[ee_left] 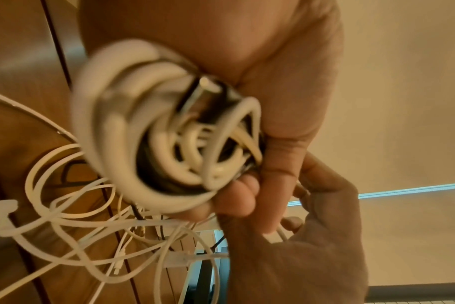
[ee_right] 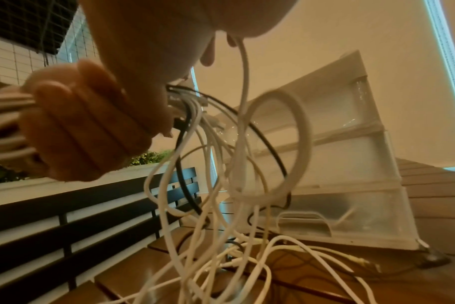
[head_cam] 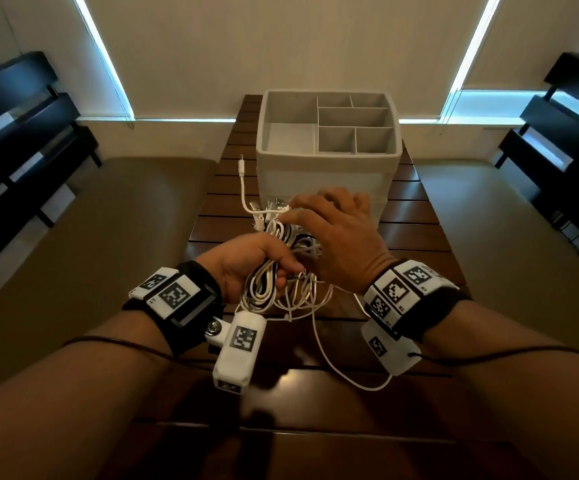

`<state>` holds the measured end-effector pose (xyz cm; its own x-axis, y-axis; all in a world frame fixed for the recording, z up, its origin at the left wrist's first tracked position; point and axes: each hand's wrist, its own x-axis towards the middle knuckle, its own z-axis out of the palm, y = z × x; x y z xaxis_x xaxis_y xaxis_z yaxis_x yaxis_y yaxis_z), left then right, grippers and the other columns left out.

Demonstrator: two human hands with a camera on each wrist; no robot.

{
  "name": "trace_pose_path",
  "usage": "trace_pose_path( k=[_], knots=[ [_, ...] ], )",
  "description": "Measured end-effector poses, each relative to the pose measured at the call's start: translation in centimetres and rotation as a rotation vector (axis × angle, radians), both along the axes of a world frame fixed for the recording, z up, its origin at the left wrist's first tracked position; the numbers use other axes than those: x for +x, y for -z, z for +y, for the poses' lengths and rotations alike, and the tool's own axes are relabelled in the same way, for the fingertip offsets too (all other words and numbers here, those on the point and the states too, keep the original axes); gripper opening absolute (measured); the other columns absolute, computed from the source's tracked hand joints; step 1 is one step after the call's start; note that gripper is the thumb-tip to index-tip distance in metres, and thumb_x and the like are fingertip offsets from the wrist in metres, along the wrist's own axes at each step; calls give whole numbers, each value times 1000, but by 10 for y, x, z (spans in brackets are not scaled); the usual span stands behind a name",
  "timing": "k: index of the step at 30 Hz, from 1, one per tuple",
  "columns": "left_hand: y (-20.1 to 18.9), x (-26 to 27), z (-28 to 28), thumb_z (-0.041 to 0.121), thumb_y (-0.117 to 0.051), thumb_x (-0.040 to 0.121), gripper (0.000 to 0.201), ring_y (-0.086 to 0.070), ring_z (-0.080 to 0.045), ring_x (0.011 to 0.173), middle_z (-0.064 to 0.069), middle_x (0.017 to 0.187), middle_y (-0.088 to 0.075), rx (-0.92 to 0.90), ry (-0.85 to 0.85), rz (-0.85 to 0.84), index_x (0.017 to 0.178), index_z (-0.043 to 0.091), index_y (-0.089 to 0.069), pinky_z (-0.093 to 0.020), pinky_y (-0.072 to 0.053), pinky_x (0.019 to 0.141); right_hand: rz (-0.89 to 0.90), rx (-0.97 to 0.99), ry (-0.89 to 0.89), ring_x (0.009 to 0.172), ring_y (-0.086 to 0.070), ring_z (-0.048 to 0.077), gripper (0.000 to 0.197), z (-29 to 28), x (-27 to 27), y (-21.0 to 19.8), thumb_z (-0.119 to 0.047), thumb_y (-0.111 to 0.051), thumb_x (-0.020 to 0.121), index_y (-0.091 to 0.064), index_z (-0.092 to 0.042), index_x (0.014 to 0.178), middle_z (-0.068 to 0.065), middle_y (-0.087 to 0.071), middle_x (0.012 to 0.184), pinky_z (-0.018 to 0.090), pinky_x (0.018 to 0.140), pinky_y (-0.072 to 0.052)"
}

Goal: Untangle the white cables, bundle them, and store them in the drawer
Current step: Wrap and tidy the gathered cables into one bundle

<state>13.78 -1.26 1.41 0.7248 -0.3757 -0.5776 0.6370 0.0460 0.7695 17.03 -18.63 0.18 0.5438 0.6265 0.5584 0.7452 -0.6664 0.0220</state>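
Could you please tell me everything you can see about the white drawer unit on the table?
The drawer unit is a white, plastic-looking box standing upright on the slatted table, beyond the hands. Its open top is split by dividers into one large and several smaller compartments, all empty. The right wrist view shows stacked translucent drawer fronts, all closed, the lowest with a moulded handle. Some cables hang in front of it; whether they touch it is unclear.

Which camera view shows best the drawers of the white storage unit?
The right wrist view: the drawer unit shows its translucent stacked drawer fronts from the side, behind the hanging white cables. The head view looks down onto its divided top tray, with the fronts mostly foreshortened. The left wrist view barely shows it.
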Motion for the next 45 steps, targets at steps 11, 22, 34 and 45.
trace_pose_path(
  k=[11,22,34,45],
  knots=[
    [-2,-6,3,-2,-62,69,19,-54,-13,39,-5,47,-50,-52,73,53,54,5,-52,-20,-47,43,-153,109,-18,111,-40,28,49,-3,1,8,-53,-64,73,-52,-31,115,2,-46,129,39,82,-31],
    [-5,-10,-1,0,-54,75,16,-52,-13,37,-5,46,-48,-101,18,90,61,5,-48,-20,-46,40,-239,95,-112,104,-45,27,37,-4,1,4,-47,-66,76,-59,-22,102,8,-67,112,38,79,-30],
    [-5,-10,1,-3,-61,70,9,-54,-13,37,-5,47,-51,-90,9,4,68,3,-54,-22,-49,43,127,87,55,84,-61,18,41,3,-4,8,-46,-74,68,-62,-24,101,-5,-67,91,37,88,-32],
    [-13,-7,10,6,-69,67,37,-52,-13,41,-7,55,-54,77,-5,-234,101,-2,-59,-21,-44,43,1096,384,-64,71,-63,9,26,-1,6,-19,-5,-70,78,-57,-24,89,-2,-65,83,23,62,-51]
  ],
)
